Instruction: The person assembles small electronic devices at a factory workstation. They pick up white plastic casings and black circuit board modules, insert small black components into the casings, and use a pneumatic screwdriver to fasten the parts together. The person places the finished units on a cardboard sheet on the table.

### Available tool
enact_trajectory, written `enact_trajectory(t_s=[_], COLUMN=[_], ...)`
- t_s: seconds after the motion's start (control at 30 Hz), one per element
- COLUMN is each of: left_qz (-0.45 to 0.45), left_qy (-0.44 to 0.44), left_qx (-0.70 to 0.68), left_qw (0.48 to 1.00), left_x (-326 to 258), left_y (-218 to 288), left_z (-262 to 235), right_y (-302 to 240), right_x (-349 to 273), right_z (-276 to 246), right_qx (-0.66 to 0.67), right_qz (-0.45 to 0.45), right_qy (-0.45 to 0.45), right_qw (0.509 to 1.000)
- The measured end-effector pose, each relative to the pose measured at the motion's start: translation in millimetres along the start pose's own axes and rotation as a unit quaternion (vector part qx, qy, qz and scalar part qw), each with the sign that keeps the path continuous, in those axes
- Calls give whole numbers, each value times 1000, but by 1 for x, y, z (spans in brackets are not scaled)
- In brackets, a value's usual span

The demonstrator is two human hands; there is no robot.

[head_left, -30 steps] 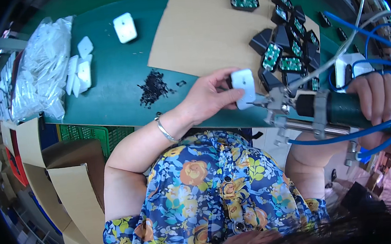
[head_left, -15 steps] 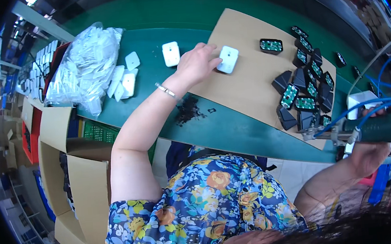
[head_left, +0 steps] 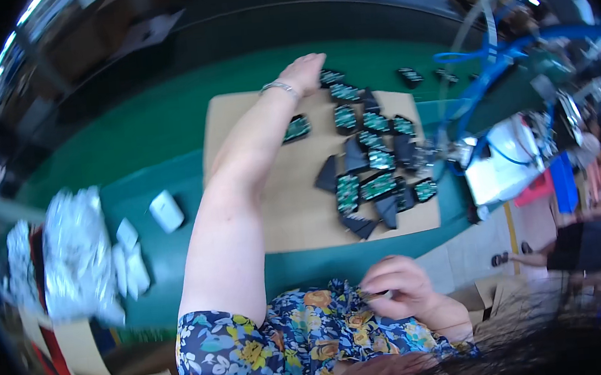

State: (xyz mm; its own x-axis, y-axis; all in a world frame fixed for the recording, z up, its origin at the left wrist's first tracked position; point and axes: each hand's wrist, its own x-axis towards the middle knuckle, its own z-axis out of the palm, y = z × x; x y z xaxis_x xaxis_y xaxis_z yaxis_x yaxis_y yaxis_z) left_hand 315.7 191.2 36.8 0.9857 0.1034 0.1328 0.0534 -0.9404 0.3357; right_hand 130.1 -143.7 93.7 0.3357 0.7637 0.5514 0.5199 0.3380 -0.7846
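green table [head_left: 136,191]; left hand [head_left: 305,73] by housing [head_left: 332,77], right hand [head_left: 402,287] curled; fingers [head_left: 387,265] blurred, grip unclear

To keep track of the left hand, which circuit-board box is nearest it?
The box at the far end of the cluster, just right of the left hand; all others lie farther from it.

A green table [head_left: 168,267] carries a tan cardboard sheet [head_left: 287,203], with black cases holding green circuit boards [head_left: 347,193] clustered over its right half. To the sheet's left, directly on the table, lie a white cover [head_left: 166,211], several loose white pieces [head_left: 136,275] and a bulging clear plastic bag [head_left: 77,253]. More dark cases [head_left: 411,76] sit beyond the sheet's far right corner.
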Motion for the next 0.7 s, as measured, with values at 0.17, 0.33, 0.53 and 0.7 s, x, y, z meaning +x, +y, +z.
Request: enact_trajectory(t_s=[0.17,0.33,0.53,0.7], left_qz=[53,-23,-70,58], left_qy=[-107,-50,29,3], left_qx=[23,45,-70,-175], left_qw=[993,997,995,983], left_x=[69,45,-39,-118], left_y=[-15,16,35,35], left_z=[56,16,-55,-34], right_y=[-1,3,-13,5], right_x=[-9,-17,-46,-88], right_z=[-5,-12,-32,-25], right_qx=[0,17,6,101], right_qz=[83,84,135,255], right_qy=[26,48,111,211], right_qw=[996,995,985,938])
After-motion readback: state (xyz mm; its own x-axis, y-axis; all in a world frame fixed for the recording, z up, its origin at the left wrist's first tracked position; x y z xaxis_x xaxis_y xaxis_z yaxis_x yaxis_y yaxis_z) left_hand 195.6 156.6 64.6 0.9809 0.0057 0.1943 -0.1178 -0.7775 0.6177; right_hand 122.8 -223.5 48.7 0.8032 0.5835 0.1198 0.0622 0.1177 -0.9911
